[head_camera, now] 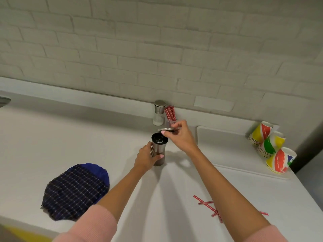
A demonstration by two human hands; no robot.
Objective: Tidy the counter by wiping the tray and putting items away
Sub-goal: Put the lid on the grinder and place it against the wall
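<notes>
1. My left hand (pixel 146 157) and right hand (pixel 180 136) are bare, with no rings or watch that I can see
2. My nails are painted pale pink
3. I wear pink ribbed knit sleeves (pixel 92 226), pushed up so both forearms are uncovered
4. The right cuff shows only at the bottom edge of the view

- we have a single view, from a camera worn on the head, looking forward and steeply down.
- it faces a white brick wall (pixel 157 41), which fills the upper half of the frame.
- the white desk (pixel 70 137) spreads across the lower half, close below us.
- both forearms reach in from the bottom edge toward the middle.
- wide-angle bending curves the desk's edges.
</notes>
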